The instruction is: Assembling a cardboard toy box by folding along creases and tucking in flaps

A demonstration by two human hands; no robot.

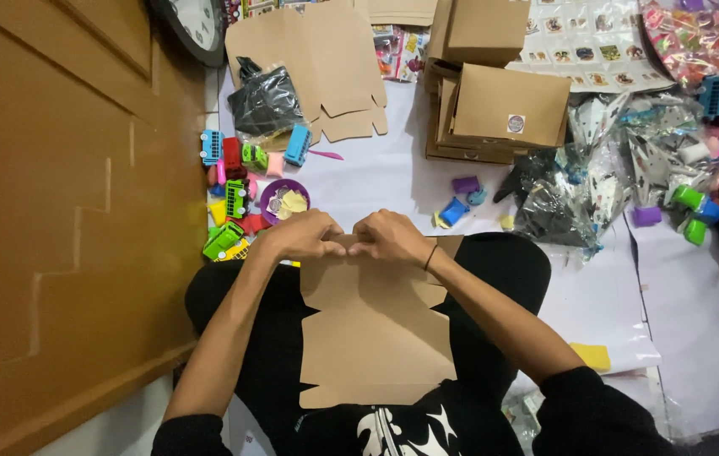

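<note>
A: Where is the flat brown die-cut cardboard box blank (376, 338) kept?

B: It is laid across the lap, so that its far edge is brought within reach of both hands.

A: How is it held?

B: That edge is pinched by the left hand (302, 236) and the right hand (389, 236), fingers curled tight on the cardboard and knuckles almost touching, seemingly so that a flap can be bent.

A: And nearby?

B: Folded brown cardboard boxes (507, 105) are stacked beyond, and small colourful plastic toy buses (229, 198) are heaped beside a purple bowl (283, 200) on the white floor sheet (376, 169).

A flat, unfolded brown cardboard box blank (372, 338) with notched flaps lies across the lap, its far edge pinched
</note>
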